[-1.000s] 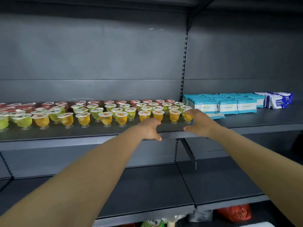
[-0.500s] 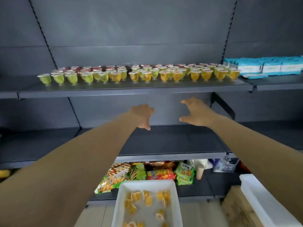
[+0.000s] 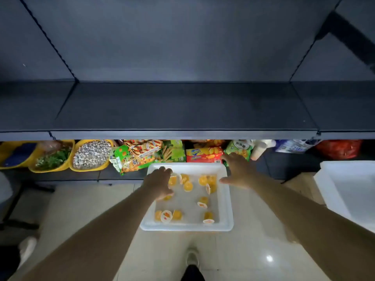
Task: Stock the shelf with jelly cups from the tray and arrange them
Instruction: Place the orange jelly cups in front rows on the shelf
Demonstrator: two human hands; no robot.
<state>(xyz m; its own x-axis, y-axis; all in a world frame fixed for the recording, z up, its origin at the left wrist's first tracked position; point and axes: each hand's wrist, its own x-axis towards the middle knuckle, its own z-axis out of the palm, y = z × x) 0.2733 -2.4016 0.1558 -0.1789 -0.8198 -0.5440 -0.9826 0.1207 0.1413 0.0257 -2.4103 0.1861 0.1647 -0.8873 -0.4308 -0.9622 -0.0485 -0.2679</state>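
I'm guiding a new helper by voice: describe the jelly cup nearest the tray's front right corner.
Find the white tray on the floor below the shelves. At its front right corner a lone orange jelly cup lies on its side, lid facing the viewer. The other front cups cluster at the left.

Head camera looks steeply down, near the floor tray (image 3: 186,225).

open-topped tray (image 3: 187,227), scattered jelly cups (image 3: 187,186), shelf edge (image 3: 182,134) overhanging behind

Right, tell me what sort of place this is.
Probably a small shop aisle: dark metal display shelving, packaged snack bags beneath it, and a white plastic tray of orange jelly cups awaiting stocking.
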